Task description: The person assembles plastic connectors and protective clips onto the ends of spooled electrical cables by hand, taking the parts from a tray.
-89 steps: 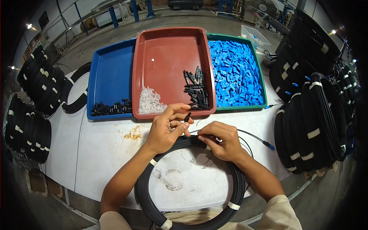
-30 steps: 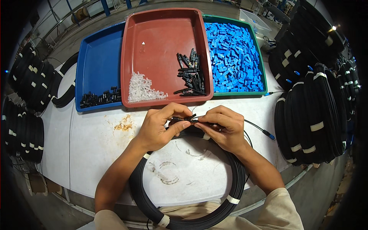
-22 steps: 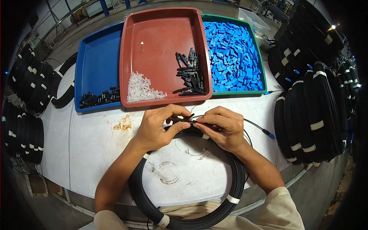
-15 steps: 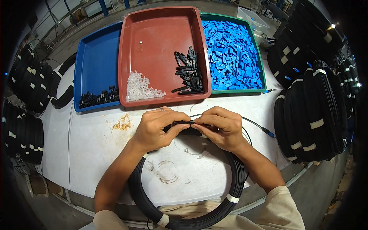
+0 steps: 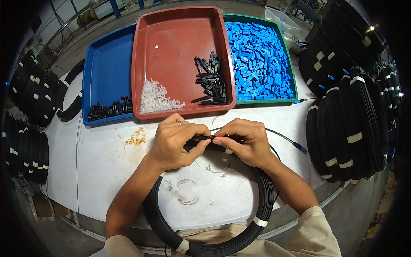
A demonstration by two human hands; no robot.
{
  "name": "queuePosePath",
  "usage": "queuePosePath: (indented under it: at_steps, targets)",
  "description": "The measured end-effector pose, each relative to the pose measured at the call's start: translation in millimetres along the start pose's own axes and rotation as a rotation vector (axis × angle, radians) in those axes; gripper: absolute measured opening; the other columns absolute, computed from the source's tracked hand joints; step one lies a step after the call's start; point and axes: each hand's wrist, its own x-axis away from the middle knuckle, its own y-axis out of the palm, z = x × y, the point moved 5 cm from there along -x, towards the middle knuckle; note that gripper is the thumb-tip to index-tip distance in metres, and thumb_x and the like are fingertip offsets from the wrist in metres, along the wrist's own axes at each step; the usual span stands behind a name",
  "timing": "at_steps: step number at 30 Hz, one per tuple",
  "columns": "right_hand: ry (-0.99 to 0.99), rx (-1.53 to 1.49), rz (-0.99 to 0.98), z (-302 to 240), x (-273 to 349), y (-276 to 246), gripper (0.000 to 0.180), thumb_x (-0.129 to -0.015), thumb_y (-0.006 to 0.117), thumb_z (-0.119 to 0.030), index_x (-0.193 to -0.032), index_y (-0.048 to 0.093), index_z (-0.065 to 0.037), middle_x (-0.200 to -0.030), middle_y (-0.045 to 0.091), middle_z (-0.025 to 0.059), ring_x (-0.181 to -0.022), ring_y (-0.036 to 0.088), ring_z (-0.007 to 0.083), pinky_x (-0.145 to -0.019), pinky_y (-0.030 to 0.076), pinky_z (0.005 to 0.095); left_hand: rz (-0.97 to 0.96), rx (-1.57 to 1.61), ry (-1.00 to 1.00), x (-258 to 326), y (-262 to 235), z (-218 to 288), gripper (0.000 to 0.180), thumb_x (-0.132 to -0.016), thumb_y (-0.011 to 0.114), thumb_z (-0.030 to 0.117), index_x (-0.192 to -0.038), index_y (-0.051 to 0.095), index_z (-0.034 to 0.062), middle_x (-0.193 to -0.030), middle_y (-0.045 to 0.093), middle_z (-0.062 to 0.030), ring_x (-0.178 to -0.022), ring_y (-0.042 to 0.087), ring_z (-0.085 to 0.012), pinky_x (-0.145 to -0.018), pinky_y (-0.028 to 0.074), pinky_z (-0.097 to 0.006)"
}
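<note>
Both hands are engaged above the far side of a black cable coil [image 5: 150, 205]. The left hand [image 5: 177, 139] grips a slender black part [image 5: 204, 137] between thumb and fingers; the right hand [image 5: 242, 143] pinches its right end, fingertips almost meeting. Detail inside the grip is hidden.

Progress, as judged: the cable end with the blue connector [image 5: 303, 150], lying right of the hands, appears finished. The part in hand shows no blue housing, so this end appears incomplete; whether the part is seated on the cable cannot be told.

The coil, tied with pale bands, rests partly on the white desk [image 5: 107, 171] and overhangs its near edge. The desk bears dark ring marks and a brown stain [image 5: 136, 136]. Beyond the hands stand a blue tray [image 5: 109, 64] with short black pieces, a red tray [image 5: 180, 43] with clear pieces and slender black parts, and a green tray [image 5: 257, 102] full of blue housings [image 5: 259, 60]. Banded coils are stacked at right [image 5: 346, 128] and left. The room behind resembles a workshop, with a cable spool [image 5: 87, 17].
</note>
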Motion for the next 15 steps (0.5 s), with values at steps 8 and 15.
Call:
queuePosePath:
  at_steps: [8,15]
  targets:
    - [0.171,-0.145,-0.047,11.7,4.4,1.0,0.011,-0.09,0.076,-0.01,-0.095,0.078,0.0,-0.076,0.069,0.008,-0.064,0.062,0.0132,-0.056,0.046,0.0275,0.012,-0.054,0.063,0.5,2.3,2.2,0.017,-0.075,0.083,0.006,-0.089,0.073,0.0081,-0.08,0.075,-0.0006,-0.059,0.063,-0.0133,-0.065,0.042,-0.029]
    - [0.291,-0.194,-0.137,12.0,7.2,-0.2,0.015,-0.094,0.073,-0.013,-0.094,0.077,0.002,-0.072,0.063,0.0029,-0.06,0.05,0.0066,-0.054,0.039,0.0263,-0.003,-0.042,0.117,-1.2,3.9,6.9,0.019,-0.071,0.085,0.005,-0.086,0.074,0.0085,-0.071,0.072,0.0004,-0.054,0.059,-0.0113,-0.062,0.039,-0.029]
